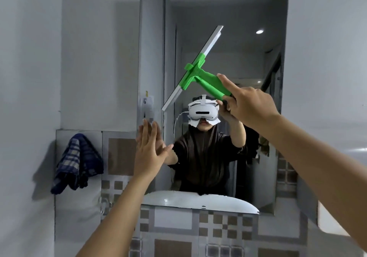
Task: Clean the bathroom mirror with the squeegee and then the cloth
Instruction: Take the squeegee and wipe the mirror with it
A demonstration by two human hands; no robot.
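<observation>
**Squeegee on the glass, cloth on the wall**

We hold the green-handled squeegee in our right hand, fingers wrapped tight around the lower end of its handle and the index finger stretched along the top of the grip. The handle slants up and to the left from the fist to the crossbar, and the long pale blade runs diagonally, its upper end high toward the right of the mirror and its lower end down near the mirror's left edge. We cannot tell for sure whether the rubber edge is pressed to the glass or just off it.

Our left hand is spread flat, fingers apart and pointing up, holding nothing; it sits at the lower left edge of the mirror, seemingly against the glass or the frame there.

The checked blue cloth hangs bunched on the tiled wall, well to the left of the mirror and apart from both hands.

Below the mirror's lower edge lies patterned tiling of brown and grey squares. In the glass we see the reflected white rim of a basin and the reflection of a person in dark clothing wearing a white headset.
</observation>
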